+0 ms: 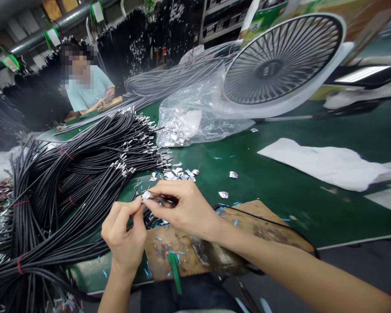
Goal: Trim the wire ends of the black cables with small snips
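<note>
My left hand [125,230] is closed, thumb and forefinger pinching a cable end wrapped in silver foil [146,195]. Thin wire tips stick out above the foil. Meeting it from the right is my right hand [185,208], its fingers closed around a slim dark item [167,200] whose kind I cannot make out; its fingertips touch the foil. Just beyond the hands lie torn foil scraps [179,174]. A big heap of black cables [94,161], tied in bundles with red bands, has silvery ends pointing toward my hands.
Below my hands is a stained wooden board [169,252] with blue clippings and a green-handled item [174,271]. A fan [270,69] stands by a clear plastic bag [195,117]. White sheets [322,163] lie right. Across the green table [241,156] sits a person [87,87].
</note>
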`<state>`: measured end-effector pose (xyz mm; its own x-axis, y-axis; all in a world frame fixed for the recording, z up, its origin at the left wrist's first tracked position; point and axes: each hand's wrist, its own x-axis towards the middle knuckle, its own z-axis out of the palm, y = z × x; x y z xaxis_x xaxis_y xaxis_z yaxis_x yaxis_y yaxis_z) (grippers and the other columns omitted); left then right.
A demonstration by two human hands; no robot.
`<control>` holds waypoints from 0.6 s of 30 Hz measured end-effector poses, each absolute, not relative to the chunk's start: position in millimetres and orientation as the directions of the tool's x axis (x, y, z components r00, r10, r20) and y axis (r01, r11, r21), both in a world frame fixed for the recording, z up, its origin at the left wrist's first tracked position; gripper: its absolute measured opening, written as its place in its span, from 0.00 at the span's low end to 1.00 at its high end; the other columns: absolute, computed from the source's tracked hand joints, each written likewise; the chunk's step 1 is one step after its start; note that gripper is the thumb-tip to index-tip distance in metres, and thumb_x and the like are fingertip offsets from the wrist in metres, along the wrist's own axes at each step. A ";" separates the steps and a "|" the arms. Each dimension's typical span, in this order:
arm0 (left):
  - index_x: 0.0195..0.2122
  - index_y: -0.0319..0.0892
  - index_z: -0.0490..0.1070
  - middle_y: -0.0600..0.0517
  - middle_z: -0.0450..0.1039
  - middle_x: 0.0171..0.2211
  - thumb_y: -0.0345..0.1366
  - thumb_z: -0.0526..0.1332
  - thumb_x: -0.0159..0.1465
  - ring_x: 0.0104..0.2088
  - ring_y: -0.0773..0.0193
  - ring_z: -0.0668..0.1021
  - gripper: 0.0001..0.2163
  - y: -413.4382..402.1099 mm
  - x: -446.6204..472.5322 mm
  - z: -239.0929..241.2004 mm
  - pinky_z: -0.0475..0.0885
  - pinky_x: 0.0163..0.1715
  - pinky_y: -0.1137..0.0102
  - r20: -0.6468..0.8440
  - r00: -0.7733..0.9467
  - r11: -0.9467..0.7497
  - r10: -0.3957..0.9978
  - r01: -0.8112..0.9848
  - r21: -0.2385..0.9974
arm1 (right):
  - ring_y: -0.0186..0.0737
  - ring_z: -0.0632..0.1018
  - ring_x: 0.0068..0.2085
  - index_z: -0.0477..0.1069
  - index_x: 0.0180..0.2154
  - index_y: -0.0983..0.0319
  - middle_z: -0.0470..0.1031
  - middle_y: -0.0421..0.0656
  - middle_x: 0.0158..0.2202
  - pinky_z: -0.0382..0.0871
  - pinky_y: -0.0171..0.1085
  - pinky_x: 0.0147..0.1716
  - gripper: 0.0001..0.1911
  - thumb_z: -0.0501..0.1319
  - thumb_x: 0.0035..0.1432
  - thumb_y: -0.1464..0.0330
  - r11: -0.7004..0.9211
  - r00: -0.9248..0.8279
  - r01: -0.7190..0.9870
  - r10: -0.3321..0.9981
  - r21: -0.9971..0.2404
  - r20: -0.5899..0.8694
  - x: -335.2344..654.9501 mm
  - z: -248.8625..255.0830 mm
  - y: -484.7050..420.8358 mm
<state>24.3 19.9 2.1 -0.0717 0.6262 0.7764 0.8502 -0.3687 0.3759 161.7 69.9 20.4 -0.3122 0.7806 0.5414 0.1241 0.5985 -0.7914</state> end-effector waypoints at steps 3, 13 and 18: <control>0.31 0.42 0.74 0.55 0.75 0.26 0.25 0.61 0.59 0.25 0.71 0.75 0.05 20.5 27.0 3.0 0.69 0.26 0.76 0.793 -0.030 -0.394 0.608 0.856 0.334 | 0.27 0.60 0.19 0.72 0.19 0.66 0.63 0.35 0.16 0.54 0.29 0.19 0.09 0.58 0.48 0.76 0.553 -0.314 0.142 0.811 -0.821 0.493 160.5 19.6 68.9; 0.36 0.44 0.76 0.55 0.74 0.27 0.30 0.61 0.60 0.27 0.72 0.75 0.05 21.8 22.7 4.1 0.70 0.28 0.76 0.731 -0.064 -0.371 0.679 0.830 0.417 | 0.26 0.59 0.19 0.72 0.20 0.67 0.62 0.35 0.16 0.53 0.29 0.19 0.11 0.57 0.52 0.75 0.587 -0.328 0.138 0.787 -0.798 0.522 164.8 21.1 70.1; 0.37 0.44 0.75 0.54 0.75 0.30 0.32 0.62 0.60 0.30 0.69 0.76 0.05 20.5 17.4 2.4 0.71 0.31 0.75 0.687 -0.129 -0.329 0.715 0.805 0.494 | 0.27 0.63 0.21 0.71 0.22 0.66 0.68 0.38 0.19 0.56 0.28 0.21 0.12 0.57 0.56 0.73 0.625 -0.320 0.131 0.761 -0.769 0.564 164.9 21.6 71.7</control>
